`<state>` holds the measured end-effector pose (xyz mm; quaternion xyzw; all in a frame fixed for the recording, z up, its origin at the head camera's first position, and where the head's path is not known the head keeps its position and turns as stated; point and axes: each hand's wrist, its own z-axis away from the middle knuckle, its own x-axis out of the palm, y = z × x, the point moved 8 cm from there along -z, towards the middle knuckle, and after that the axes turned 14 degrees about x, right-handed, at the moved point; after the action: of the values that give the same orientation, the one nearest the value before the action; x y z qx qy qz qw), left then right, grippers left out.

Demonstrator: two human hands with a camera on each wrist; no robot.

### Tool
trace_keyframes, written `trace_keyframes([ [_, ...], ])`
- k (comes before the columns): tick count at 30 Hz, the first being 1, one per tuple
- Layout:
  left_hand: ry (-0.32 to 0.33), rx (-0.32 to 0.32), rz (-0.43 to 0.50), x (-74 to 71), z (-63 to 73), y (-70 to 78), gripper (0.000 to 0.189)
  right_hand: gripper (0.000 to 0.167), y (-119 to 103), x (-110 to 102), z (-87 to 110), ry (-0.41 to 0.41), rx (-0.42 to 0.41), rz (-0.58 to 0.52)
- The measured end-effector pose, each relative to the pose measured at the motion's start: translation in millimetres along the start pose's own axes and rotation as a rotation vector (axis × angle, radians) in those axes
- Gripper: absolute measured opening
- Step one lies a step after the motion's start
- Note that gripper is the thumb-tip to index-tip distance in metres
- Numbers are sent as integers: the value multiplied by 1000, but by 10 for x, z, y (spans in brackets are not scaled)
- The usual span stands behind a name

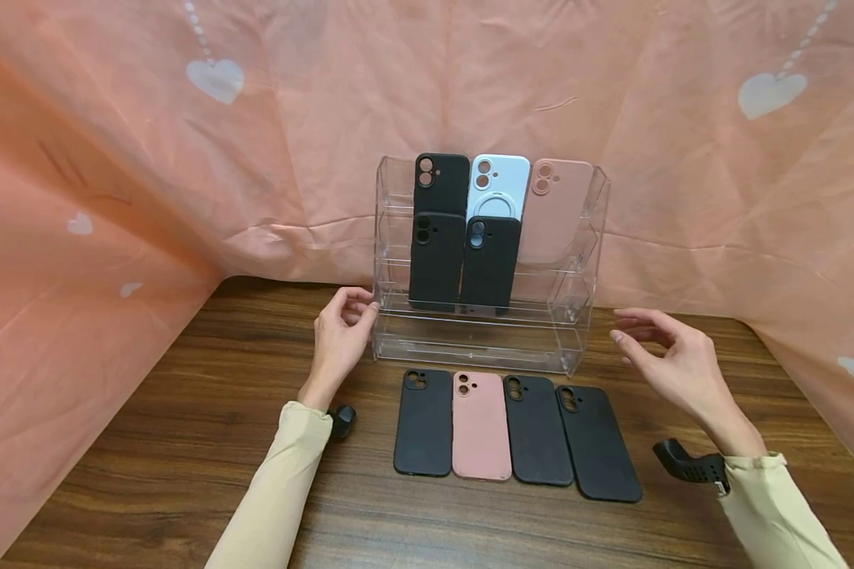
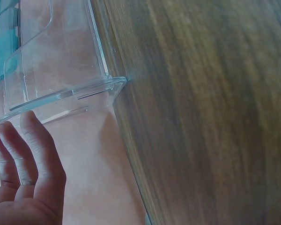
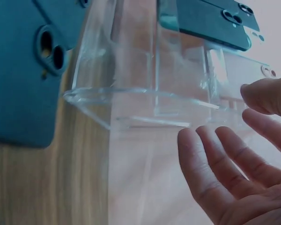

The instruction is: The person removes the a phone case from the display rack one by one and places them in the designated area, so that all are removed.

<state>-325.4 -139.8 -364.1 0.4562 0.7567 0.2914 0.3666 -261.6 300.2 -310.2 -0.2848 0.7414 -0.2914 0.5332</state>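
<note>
A clear acrylic tiered stand (image 1: 470, 359) stands at the back of the table. On its upper tiers lean a black phone case (image 1: 443, 194), a white phone case (image 1: 500, 178) with a ring, and a pink phone case (image 1: 557, 213). Two more black cases (image 1: 437, 261) (image 1: 491, 269) lean in front of them, lower down. My left hand (image 1: 341, 328) is at the stand's left side, its fingertips right at the clear edge. Off the stand's right side, my right hand (image 1: 672, 363) hovers with fingers loosely bent and nothing between them.
In front of the stand, a row lies flat: a dark case (image 1: 423, 427), a pink case (image 1: 481, 431) and two more dark cases (image 1: 538, 435) (image 1: 598, 446). Peach cloth (image 1: 313, 158) with white hearts hangs behind and beside the wooden table (image 1: 185, 450).
</note>
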Motion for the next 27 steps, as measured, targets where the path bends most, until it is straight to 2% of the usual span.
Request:
trace_keyframes([
  [4, 1, 1, 3, -3, 8, -6, 15, 29, -112, 17, -75, 16, -32, -59],
  [11, -1, -4, 3, -2, 6, -16, 15, 35, -239, 89, -190, -14, -42, -172],
  [27, 1, -1, -4, 2, -4, -24, 15, 40, -578, 208, -394, -19, -112, -226],
])
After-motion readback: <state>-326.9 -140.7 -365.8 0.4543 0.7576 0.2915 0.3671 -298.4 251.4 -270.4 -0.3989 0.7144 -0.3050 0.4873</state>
